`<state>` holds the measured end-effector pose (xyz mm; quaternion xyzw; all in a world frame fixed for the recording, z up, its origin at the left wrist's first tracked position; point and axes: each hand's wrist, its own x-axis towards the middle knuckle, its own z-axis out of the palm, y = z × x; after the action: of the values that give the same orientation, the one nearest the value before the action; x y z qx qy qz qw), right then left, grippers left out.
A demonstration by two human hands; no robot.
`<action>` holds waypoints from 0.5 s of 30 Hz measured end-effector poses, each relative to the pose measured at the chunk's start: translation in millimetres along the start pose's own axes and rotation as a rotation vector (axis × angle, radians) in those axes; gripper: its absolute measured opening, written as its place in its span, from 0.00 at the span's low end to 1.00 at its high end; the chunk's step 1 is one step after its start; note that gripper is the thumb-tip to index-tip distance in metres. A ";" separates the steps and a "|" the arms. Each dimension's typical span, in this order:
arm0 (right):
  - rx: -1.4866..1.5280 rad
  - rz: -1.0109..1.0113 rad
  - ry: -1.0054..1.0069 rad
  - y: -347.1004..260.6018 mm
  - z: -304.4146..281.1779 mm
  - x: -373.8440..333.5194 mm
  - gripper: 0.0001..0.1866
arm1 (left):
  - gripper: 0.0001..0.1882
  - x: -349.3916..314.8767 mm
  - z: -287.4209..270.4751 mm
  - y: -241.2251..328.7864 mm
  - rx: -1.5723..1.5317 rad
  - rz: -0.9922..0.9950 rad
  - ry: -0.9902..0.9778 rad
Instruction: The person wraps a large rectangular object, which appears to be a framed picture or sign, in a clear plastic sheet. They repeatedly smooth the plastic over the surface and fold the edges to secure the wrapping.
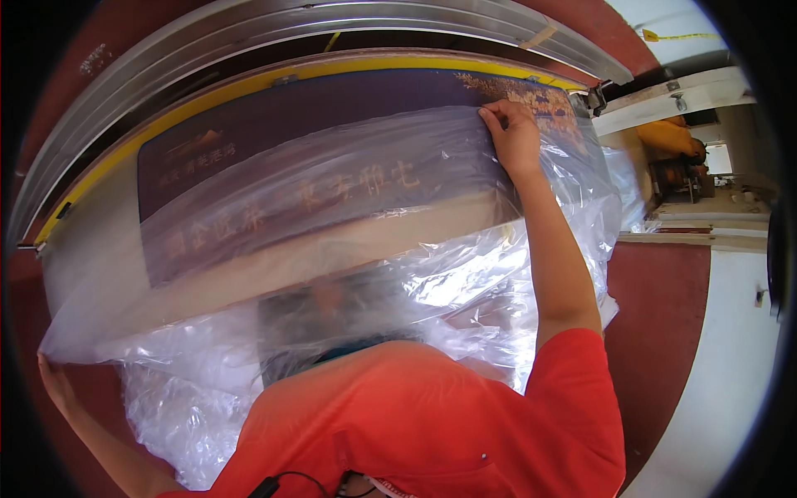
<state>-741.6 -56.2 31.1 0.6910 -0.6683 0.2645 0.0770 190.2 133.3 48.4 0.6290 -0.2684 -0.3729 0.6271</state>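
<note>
A large sheet of clear plastic film (332, 162) lies over a dark purple printed panel (332, 95) with gold lettering and a gold tree pattern. My right hand (516, 137) is at the panel's upper right, with thumb and forefinger pinched on the film's top edge. At the far left, my left hand (54, 380) is closed on the film's lower left corner, its fingertips partly hidden. Between my hands the film is drawn fairly smooth; nearer to me it falls in crumpled, shiny folds. The panel's top strip shows bare above the film.
A yellow edge strip (207, 98) with small metal clips runs along the far side of the panel. Beyond it are silver metal rails (274, 25). The floor (664, 307) is dark red. At the right, a doorway shows a yellow machine part (664, 137) in another room.
</note>
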 end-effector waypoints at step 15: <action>0.389 0.401 0.079 62.4 12.8 78.2 0.16 | 0.22 181.7 159.1 -64.9 0.818 0.454 0.453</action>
<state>-801.0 -137.1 41.4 0.5360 -0.7247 0.4246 -0.0848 158.6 -102.1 -29.6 0.8136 -0.3794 0.0532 0.4373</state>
